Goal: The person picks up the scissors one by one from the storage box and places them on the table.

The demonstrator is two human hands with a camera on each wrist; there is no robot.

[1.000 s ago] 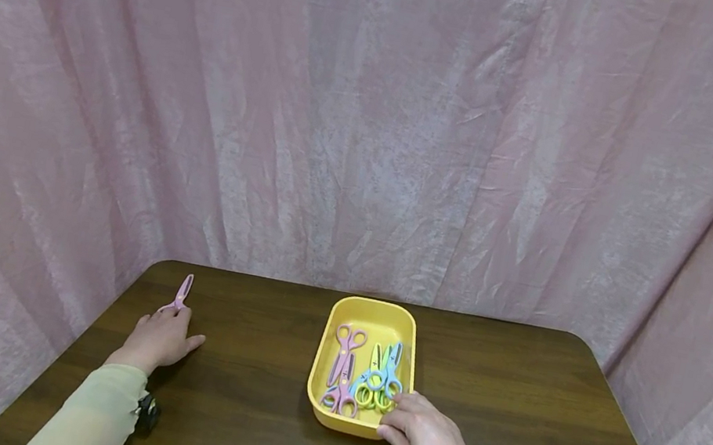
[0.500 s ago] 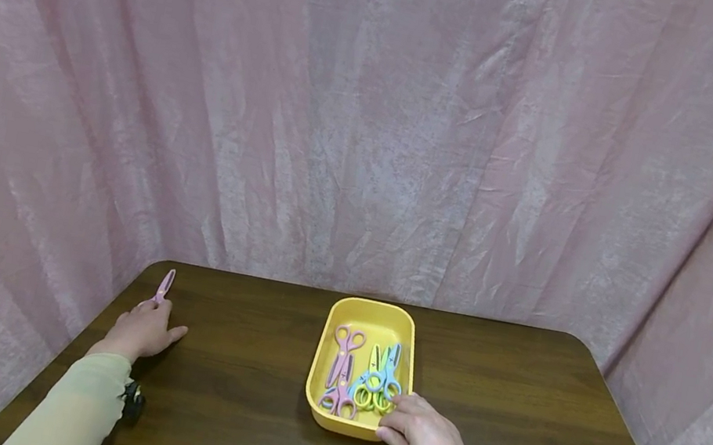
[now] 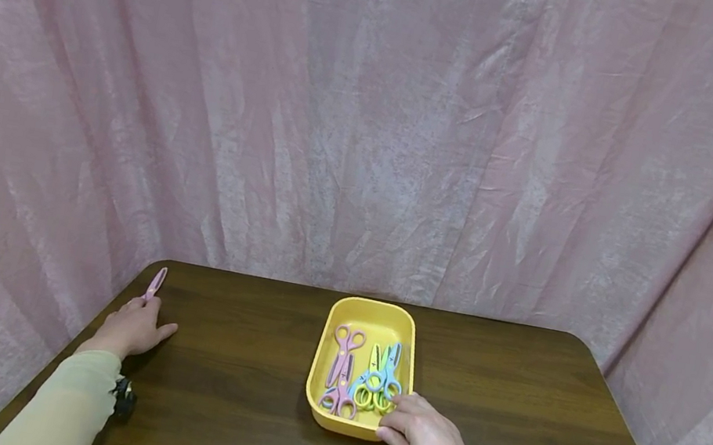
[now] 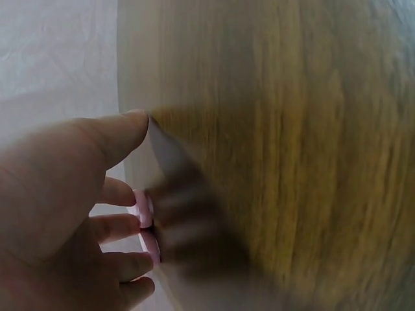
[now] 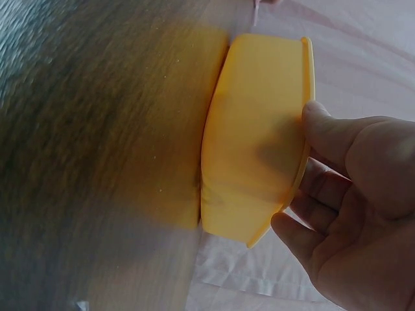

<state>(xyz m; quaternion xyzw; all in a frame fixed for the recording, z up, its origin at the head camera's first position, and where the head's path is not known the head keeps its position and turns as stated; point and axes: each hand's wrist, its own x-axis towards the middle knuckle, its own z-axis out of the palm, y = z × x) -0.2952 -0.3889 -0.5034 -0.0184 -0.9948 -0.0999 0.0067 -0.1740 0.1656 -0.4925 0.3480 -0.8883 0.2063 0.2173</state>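
Observation:
My left hand (image 3: 126, 329) is low over the table's far left corner, its fingertips on the handles of a pink pair of scissors (image 3: 155, 284). In the left wrist view the fingers touch the pink scissor handles (image 4: 144, 210), while the thumb sticks out apart from them. With my right hand (image 3: 428, 442) I pinch the near right corner of a yellow tray (image 3: 353, 427). The right wrist view has the thumb against the yellow tray's outer wall (image 5: 259, 129) at the rim, other fingers over the rim. Inside lie pink scissors (image 3: 344, 352), yellow scissors (image 3: 372, 372) and blue scissors (image 3: 390, 372), partly overlapping.
The tray stands on a dark brown wooden table (image 3: 512, 393) with rounded far corners. A pink curtain (image 3: 382, 116) hangs right behind the table and along both sides.
My left hand has slid left across the table, and the pink scissors under its fingers have moved left along with it. The right hand and the tray have stayed nearly still.

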